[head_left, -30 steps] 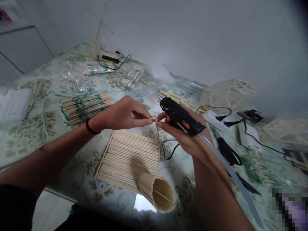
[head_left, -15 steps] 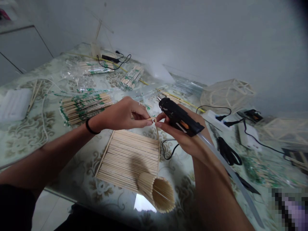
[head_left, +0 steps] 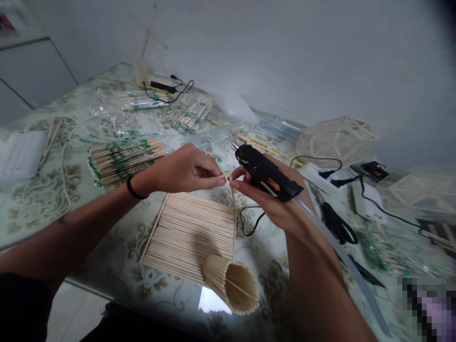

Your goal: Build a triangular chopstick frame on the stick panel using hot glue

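Note:
My left hand (head_left: 185, 168) pinches a thin wooden stick (head_left: 222, 175) at the far right corner of a flat panel of glued sticks (head_left: 194, 232). My right hand (head_left: 274, 197) holds a black glue gun (head_left: 267, 173) in its palm, nozzle pointing away, with a clear glue rod (head_left: 338, 251) trailing back. Its thumb and forefinger also pinch the same stick tip, meeting the left fingers. A cylinder of sticks (head_left: 233, 287) rests on the panel's near corner.
Bundles of wrapped chopsticks (head_left: 124, 156) lie to the left on the floral tablecloth (head_left: 35, 199). Stick-frame polyhedra (head_left: 338, 137) stand at the right by a white power strip (head_left: 317, 175), black cables (head_left: 338, 228) and a white box (head_left: 21, 154).

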`<move>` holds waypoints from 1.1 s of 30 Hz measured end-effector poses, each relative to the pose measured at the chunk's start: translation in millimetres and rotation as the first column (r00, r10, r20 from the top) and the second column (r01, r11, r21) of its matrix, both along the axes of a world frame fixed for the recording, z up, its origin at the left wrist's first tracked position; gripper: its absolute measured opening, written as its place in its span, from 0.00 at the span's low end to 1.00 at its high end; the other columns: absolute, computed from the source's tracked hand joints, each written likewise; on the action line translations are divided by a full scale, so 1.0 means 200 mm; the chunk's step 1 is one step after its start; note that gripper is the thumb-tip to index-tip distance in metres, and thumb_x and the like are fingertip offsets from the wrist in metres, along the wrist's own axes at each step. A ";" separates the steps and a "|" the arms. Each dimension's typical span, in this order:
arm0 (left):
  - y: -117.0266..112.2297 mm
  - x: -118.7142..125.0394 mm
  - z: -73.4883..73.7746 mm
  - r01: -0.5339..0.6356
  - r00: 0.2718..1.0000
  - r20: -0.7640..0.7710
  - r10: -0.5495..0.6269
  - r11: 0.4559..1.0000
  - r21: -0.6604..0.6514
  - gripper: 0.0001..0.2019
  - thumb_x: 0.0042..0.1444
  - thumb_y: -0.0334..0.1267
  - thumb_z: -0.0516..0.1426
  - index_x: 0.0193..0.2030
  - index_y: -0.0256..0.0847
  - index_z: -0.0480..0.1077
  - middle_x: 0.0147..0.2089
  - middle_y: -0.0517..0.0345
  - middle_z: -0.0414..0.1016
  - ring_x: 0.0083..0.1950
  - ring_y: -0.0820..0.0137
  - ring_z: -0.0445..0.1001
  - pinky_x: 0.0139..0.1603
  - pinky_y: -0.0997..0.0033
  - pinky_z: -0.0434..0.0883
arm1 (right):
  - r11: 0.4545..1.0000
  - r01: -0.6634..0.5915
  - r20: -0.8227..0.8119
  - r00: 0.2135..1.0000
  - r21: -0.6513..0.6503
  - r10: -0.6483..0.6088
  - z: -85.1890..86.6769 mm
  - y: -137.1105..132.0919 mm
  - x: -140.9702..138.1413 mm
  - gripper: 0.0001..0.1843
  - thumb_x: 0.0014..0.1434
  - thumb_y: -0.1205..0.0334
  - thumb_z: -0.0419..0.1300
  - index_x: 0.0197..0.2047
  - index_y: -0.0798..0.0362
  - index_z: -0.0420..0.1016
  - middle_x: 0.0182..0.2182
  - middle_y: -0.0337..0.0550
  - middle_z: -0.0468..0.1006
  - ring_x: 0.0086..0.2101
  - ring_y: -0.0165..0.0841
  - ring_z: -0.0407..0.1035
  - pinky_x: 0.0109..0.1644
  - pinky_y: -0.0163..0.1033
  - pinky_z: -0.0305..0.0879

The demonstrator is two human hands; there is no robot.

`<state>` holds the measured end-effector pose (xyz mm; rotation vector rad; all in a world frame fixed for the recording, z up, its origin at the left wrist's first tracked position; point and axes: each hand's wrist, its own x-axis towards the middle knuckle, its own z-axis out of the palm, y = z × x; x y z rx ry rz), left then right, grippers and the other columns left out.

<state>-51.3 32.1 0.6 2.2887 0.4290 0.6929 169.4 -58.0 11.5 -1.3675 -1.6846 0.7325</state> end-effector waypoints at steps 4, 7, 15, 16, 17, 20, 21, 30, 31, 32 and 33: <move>0.00 0.00 0.00 0.005 1.000 0.001 -0.005 1.000 -0.008 0.11 0.64 0.39 0.62 0.33 0.36 0.81 0.30 0.55 0.82 0.30 0.76 0.75 0.35 0.77 0.69 | 1.000 -0.006 -0.020 1.000 0.006 0.006 0.00 0.00 -0.01 0.17 0.57 0.53 0.75 0.32 0.48 0.72 0.35 0.38 0.83 0.28 0.31 0.69 0.32 0.39 0.67; -0.01 0.00 0.01 0.008 1.000 -0.003 -0.008 1.000 -0.008 0.12 0.65 0.38 0.62 0.31 0.36 0.81 0.29 0.56 0.81 0.29 0.77 0.73 0.35 0.77 0.68 | 1.000 -0.010 -0.030 0.999 0.012 0.010 0.00 0.00 -0.01 0.19 0.56 0.50 0.76 0.32 0.48 0.71 0.35 0.38 0.83 0.28 0.30 0.68 0.32 0.38 0.67; 0.00 0.00 0.01 0.005 1.000 -0.011 -0.005 1.000 0.000 0.12 0.65 0.38 0.62 0.31 0.37 0.80 0.30 0.56 0.81 0.29 0.77 0.73 0.35 0.77 0.68 | 1.000 -0.021 -0.050 0.999 0.009 0.021 -0.04 0.01 0.01 0.19 0.57 0.50 0.76 0.32 0.48 0.71 0.36 0.39 0.83 0.30 0.31 0.70 0.33 0.39 0.67; 0.00 0.00 0.01 0.006 1.000 -0.012 -0.006 1.000 0.002 0.12 0.65 0.38 0.62 0.31 0.37 0.80 0.30 0.56 0.81 0.29 0.77 0.73 0.35 0.77 0.68 | 1.000 -0.021 -0.055 0.998 0.009 0.022 -0.04 0.01 0.02 0.19 0.56 0.51 0.76 0.32 0.48 0.70 0.36 0.38 0.83 0.30 0.31 0.69 0.33 0.38 0.66; 0.00 0.00 0.01 0.006 1.000 -0.012 -0.006 1.000 0.004 0.12 0.65 0.38 0.62 0.31 0.37 0.80 0.30 0.56 0.81 0.30 0.77 0.73 0.36 0.77 0.68 | 1.000 -0.021 -0.058 0.998 0.009 0.021 -0.04 0.01 0.02 0.19 0.56 0.51 0.76 0.32 0.48 0.70 0.36 0.38 0.83 0.30 0.31 0.69 0.33 0.38 0.66; 0.00 0.00 0.01 0.007 1.000 -0.012 -0.007 1.000 0.005 0.12 0.65 0.38 0.62 0.31 0.37 0.80 0.30 0.56 0.81 0.30 0.77 0.73 0.36 0.77 0.69 | 1.000 -0.016 -0.048 0.999 0.008 0.017 -0.03 0.01 0.01 0.19 0.56 0.51 0.76 0.32 0.48 0.70 0.35 0.39 0.83 0.29 0.31 0.69 0.33 0.38 0.66; 0.00 0.00 0.01 0.007 1.000 -0.013 -0.007 1.000 0.005 0.12 0.65 0.38 0.62 0.31 0.36 0.80 0.29 0.56 0.81 0.29 0.77 0.73 0.36 0.77 0.69 | 1.000 -0.016 -0.040 0.999 0.007 0.016 -0.02 0.01 0.01 0.19 0.56 0.52 0.76 0.31 0.48 0.70 0.35 0.39 0.83 0.29 0.31 0.69 0.33 0.38 0.66; -0.01 0.00 0.01 0.003 0.999 -0.035 -0.003 1.000 -0.003 0.13 0.66 0.39 0.61 0.31 0.36 0.80 0.29 0.57 0.80 0.30 0.77 0.72 0.36 0.76 0.68 | 1.000 -0.020 -0.011 1.000 0.020 0.020 -0.01 0.01 0.00 0.14 0.59 0.58 0.73 0.32 0.48 0.71 0.35 0.37 0.83 0.29 0.31 0.69 0.33 0.38 0.67; -0.01 0.00 0.00 0.002 0.999 -0.033 -0.002 1.000 0.000 0.13 0.66 0.39 0.61 0.31 0.36 0.80 0.29 0.57 0.80 0.29 0.77 0.72 0.36 0.76 0.68 | 1.000 -0.022 -0.013 1.000 0.019 0.022 -0.02 0.01 0.00 0.14 0.59 0.58 0.73 0.32 0.48 0.71 0.35 0.37 0.83 0.28 0.30 0.69 0.32 0.38 0.66; 0.00 0.00 0.00 0.003 0.999 -0.032 -0.003 1.000 0.000 0.14 0.66 0.40 0.61 0.31 0.36 0.80 0.29 0.57 0.80 0.29 0.77 0.72 0.36 0.76 0.68 | 1.000 -0.024 -0.017 1.000 0.020 0.024 -0.02 0.01 0.00 0.14 0.59 0.58 0.73 0.32 0.48 0.71 0.35 0.37 0.83 0.28 0.30 0.69 0.32 0.38 0.66; 0.00 0.00 0.00 0.003 1.000 -0.029 -0.003 1.000 -0.002 0.14 0.66 0.40 0.61 0.31 0.36 0.80 0.29 0.57 0.80 0.29 0.77 0.72 0.35 0.77 0.67 | 0.999 -0.024 -0.022 0.999 0.023 0.025 -0.02 0.01 0.00 0.14 0.59 0.57 0.74 0.32 0.48 0.71 0.35 0.36 0.83 0.28 0.30 0.69 0.32 0.38 0.66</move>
